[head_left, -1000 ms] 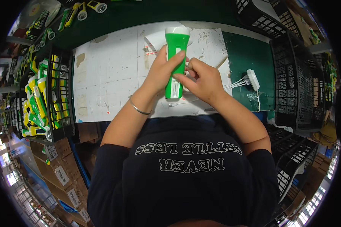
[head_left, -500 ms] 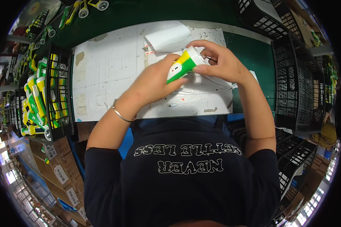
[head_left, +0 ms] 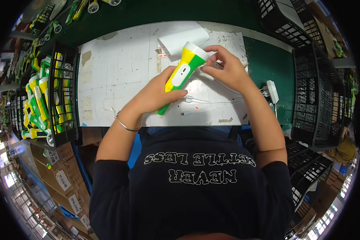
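Left hand (head_left: 158,94) in firm grip around yellow-green flashlight (head_left: 181,75), tilted above white counter (head_left: 116,72); right hand (head_left: 224,70) pinching its far head; white cable (head_left: 216,102) just beneath.

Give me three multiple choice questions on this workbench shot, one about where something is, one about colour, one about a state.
1. Where is the black crate of finished flashlights?
A. at the person's left
B. at the person's right
C. on the white mat

2. The flashlight in hand is:
A. red and black
B. yellow, green and white
C. all blue

3. The left hand is:
A. flat on the mat
B. closed around the flashlight's handle
C. out of view

Answers: 1 A, the crate stands left of the white mat. 2 B, the flashlight shows those colours. 3 B, the left hand wraps it while the right hand works at its head.
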Demonstrator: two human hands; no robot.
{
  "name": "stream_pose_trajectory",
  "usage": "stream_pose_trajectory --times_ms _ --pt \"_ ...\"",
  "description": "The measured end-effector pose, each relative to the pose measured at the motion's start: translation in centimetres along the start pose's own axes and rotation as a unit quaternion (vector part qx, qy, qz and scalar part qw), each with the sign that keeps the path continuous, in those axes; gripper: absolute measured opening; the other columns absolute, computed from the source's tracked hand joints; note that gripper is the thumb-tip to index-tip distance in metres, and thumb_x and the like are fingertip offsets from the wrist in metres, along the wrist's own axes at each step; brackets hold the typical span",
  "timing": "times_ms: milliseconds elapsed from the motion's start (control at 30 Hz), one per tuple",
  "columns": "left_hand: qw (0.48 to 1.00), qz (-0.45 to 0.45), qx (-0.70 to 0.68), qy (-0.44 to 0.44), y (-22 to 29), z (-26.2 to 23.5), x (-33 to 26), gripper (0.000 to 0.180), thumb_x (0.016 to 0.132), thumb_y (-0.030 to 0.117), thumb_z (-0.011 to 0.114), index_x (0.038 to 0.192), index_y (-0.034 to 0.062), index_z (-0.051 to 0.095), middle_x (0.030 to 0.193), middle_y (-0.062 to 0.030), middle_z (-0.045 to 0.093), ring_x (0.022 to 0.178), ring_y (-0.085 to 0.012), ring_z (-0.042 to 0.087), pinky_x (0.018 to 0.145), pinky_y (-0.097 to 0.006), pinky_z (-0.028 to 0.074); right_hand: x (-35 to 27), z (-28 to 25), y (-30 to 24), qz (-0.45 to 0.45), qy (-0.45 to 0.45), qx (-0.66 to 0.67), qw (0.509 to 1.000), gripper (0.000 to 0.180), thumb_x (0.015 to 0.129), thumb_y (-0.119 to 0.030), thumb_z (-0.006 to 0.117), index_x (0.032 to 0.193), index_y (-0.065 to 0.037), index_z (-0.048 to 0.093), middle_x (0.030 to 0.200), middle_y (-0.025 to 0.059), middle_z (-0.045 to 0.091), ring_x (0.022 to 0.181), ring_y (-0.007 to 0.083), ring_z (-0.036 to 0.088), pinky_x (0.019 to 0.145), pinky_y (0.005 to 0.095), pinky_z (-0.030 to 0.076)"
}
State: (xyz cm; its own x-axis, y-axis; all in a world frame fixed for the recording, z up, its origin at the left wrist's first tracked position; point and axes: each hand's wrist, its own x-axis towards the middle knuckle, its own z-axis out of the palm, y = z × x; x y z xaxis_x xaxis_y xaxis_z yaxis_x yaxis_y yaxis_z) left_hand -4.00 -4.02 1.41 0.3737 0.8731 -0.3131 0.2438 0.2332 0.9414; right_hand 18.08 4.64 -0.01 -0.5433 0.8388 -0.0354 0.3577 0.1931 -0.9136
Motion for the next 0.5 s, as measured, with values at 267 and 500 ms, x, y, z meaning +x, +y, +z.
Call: stream_pose_trajectory --times_ms 267,500 --pt "0.991 -0.064 -0.084 0.087 0.0 1.1 0.6 0.062 0.075 0.021 0.069 0.124 0.0015 0.037 0.096 -0.0104 0.057 0.084 -0.0187 0.058 0.077 -0.030 0.047 0.5 2.7 1.4 0.002 0.105 -0.296 0.949 0.020 0.082 -0.024 0.060 0.087 -0.005 0.060 0.080 0.0076 0.062 0.074 0.0229 0.062 0.065 0.0332 0.048" --pt "0.982 0.046 0.026 0.179 -1.0 2.2 1.9 0.063 0.073 0.022 0.070 0.124 0.0024 0.038 0.106 -0.0149 0.058 0.097 -0.0222 0.057 0.084 -0.032 0.045 -2.1 1.1 -1.4 0.038 -0.006 0.130 0.991 0.016 0.086 -0.014 0.060 0.091 0.001 0.058 0.078 -0.0017 0.057 0.070 0.0030 0.051 0.063 0.0179 0.041"
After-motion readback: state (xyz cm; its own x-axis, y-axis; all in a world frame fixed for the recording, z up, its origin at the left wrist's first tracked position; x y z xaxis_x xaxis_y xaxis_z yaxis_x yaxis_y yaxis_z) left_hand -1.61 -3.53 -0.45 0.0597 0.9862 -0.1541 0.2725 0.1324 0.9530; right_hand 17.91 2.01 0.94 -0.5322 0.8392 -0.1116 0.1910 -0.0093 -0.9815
